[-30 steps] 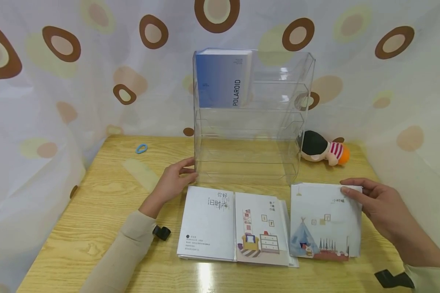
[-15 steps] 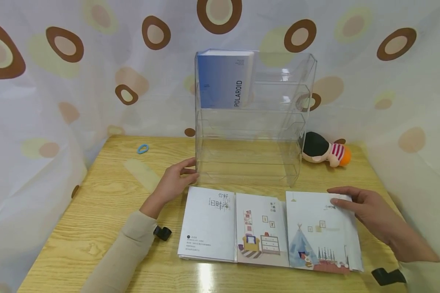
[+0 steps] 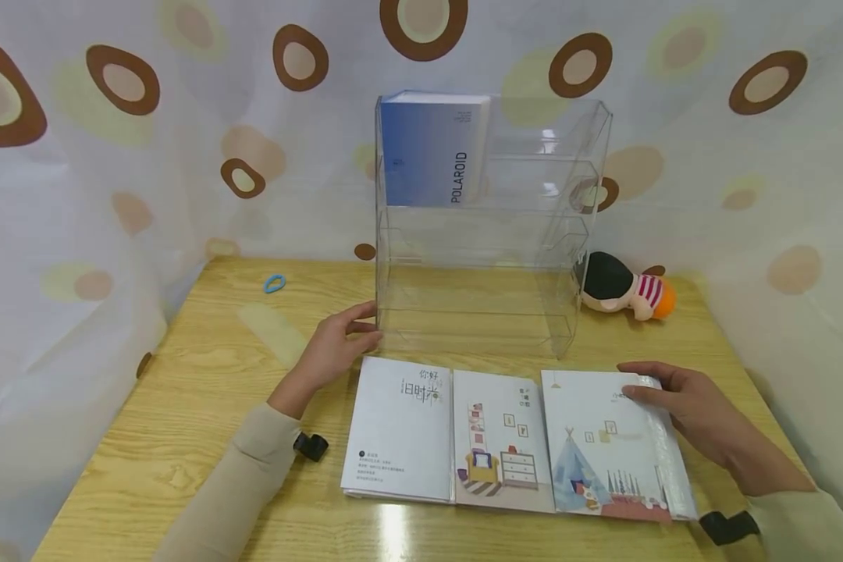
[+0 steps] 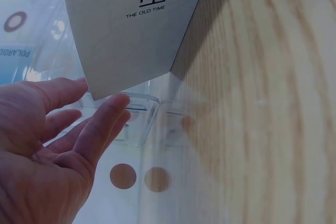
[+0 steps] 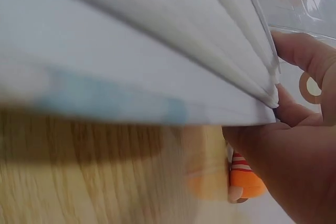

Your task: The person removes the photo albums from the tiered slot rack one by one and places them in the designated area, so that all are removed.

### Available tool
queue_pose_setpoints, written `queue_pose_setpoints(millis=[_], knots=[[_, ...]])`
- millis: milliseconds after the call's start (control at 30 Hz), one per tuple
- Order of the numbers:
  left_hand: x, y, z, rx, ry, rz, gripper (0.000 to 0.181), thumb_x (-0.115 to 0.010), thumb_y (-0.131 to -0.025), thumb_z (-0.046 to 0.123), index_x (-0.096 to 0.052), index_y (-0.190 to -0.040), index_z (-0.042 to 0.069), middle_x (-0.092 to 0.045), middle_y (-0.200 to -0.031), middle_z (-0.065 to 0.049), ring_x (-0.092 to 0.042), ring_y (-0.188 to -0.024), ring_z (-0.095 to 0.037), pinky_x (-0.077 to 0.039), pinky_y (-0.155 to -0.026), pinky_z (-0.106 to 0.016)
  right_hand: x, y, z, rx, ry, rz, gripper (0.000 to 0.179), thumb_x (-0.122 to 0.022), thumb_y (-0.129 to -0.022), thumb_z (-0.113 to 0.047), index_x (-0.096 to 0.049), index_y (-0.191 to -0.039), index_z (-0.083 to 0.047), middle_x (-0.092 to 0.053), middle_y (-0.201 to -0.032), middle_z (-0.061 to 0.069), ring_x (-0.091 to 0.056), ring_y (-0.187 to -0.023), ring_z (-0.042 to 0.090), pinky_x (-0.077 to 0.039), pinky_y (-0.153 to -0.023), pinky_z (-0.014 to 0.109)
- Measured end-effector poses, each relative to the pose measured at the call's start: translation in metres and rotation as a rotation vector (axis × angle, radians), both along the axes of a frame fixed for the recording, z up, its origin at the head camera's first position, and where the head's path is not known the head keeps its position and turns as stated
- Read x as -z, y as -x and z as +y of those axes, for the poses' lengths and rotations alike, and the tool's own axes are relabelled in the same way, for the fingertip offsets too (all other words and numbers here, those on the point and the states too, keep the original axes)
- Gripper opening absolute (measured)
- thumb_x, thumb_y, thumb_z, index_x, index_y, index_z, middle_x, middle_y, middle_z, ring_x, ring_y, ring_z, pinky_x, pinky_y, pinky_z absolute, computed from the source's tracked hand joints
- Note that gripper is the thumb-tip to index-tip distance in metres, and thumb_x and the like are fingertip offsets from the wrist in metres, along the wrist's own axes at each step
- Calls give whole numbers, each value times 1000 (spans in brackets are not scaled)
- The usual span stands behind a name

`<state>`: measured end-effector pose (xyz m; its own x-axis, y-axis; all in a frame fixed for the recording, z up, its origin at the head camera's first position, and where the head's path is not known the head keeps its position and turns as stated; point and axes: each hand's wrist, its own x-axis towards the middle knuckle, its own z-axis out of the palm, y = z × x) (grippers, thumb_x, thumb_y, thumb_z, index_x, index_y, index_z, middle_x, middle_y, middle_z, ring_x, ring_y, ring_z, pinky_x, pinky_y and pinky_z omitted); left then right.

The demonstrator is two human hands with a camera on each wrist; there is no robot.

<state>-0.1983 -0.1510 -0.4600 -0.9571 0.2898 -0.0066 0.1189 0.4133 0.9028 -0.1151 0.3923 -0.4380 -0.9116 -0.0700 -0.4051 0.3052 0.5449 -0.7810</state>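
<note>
My right hand [image 3: 695, 417] pinches the top right corner of a white photo album [image 3: 583, 421] with a tent drawing on its cover. The right wrist view shows the thumb and fingers at the edges of this album [image 5: 126, 72]. Its left edge meets a second white album [image 3: 495, 414] with a yellow armchair drawing. A third white album [image 3: 400, 414], with black lettering, lies left of that one. My left hand [image 3: 330, 351] touches the lower left side of the clear plastic rack [image 3: 478, 311]; its fingers look extended in the left wrist view.
A blue album [image 3: 421, 152] marked POLAROID stands at the rack's upper left. Right of the rack lies a small doll [image 3: 625, 289] with a striped top. A blue ring [image 3: 275, 283] is at the table's back left. A patterned curtain [image 3: 309, 156] hangs behind.
My right hand has moved left and toward the front edge with the tent album, bringing it against the armchair album. The left hand stays at the rack.
</note>
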Motion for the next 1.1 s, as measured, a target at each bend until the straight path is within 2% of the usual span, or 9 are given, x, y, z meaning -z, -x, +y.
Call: queue_pose_setpoints(millis=[133, 200, 333, 433, 500, 567, 667, 1000, 1100], knots=[[0, 0, 0, -2, -8, 1, 64, -71, -112, 15, -46, -170, 5, -56, -168, -22, -67, -144, -41, -68, -105, -43, 4, 3, 0, -8, -35, -3, 75, -72, -111, -41, -45, -171, -5, -47, -170, 28, -62, -113, 9, -61, -88, 17], [0, 0, 0, -4, -13, 1, 63, -71, -112, 14, -47, -170, 5, -56, -168, -22, -67, -144, -41, -68, -104, -43, 6, 5, -1, -15, -46, -2, 76, -72, -111, -42, -43, -171, -5, -41, -175, 30, -59, -119, 13, -58, -89, 13], [1, 0, 1, -6, -19, 1, 63, -70, -112, 14, -47, -170, 5, -55, -169, -21, -67, -144, -41, -68, -104, -43, 9, 8, -2, -20, -50, -4, 78, -72, -111, -43, -43, -172, -4, -38, -177, 30, -54, -130, 24, -54, -89, 7], [1, 0, 1, -5, -18, 4, 63, -70, -113, 14, -46, -170, 6, -55, -169, -21, -67, -144, -41, -68, -104, -43, 10, 9, -3, -20, -59, -7, 78, -72, -111, -43, -42, -171, -3, -39, -177, 30, -50, -137, 34, -52, -91, 8], [1, 0, 1, -4, -17, 8, 63, -70, -113, 14, -46, -171, 6, -55, -169, -21, -67, -144, -41, -68, -104, -43, 10, 10, -3, -19, -74, -4, 78, -72, -111, -45, -43, -171, -3, -38, -176, 31, -46, -143, 42, -55, -109, 23], [1, 0, 1, -4, -22, 11, 63, -70, -113, 14, -46, -171, 6, -55, -170, -21, -66, -144, -41, -68, -105, -44, 11, 10, -3, -21, -102, 3, 79, -72, -110, -47, -44, -170, -3, -38, -176, 32, -41, -149, 49, -51, -125, 48], [2, 0, 1, -5, -22, 16, 63, -69, -113, 14, -46, -171, 5, -55, -170, -21, -66, -144, -41, -68, -104, -43, 10, 10, -4, -21, -150, 23, 80, -72, -109, -50, -47, -168, -2, -40, -174, 34, -39, -152, 55, -33, -127, 80], [4, 0, 1, -21, -22, 7, 63, -70, -112, 15, -47, -170, 7, -57, -168, -20, -67, -143, -40, -69, -102, -41, 8, 10, -12, -32, -288, 88, 82, -78, -105, -53, -55, -161, 2, -54, -163, 35, -53, -141, 54, -47, -119, 73], [3, -1, 1, -27, -19, 1, 63, -71, -112, 15, -47, -170, 7, -57, -168, -19, -68, -143, -39, -69, -102, -40, 7, 10, -13, -44, -309, 112, 81, -79, -105, -50, -54, -161, 3, -57, -161, 35, -56, -139, 52, -53, -113, 66]])
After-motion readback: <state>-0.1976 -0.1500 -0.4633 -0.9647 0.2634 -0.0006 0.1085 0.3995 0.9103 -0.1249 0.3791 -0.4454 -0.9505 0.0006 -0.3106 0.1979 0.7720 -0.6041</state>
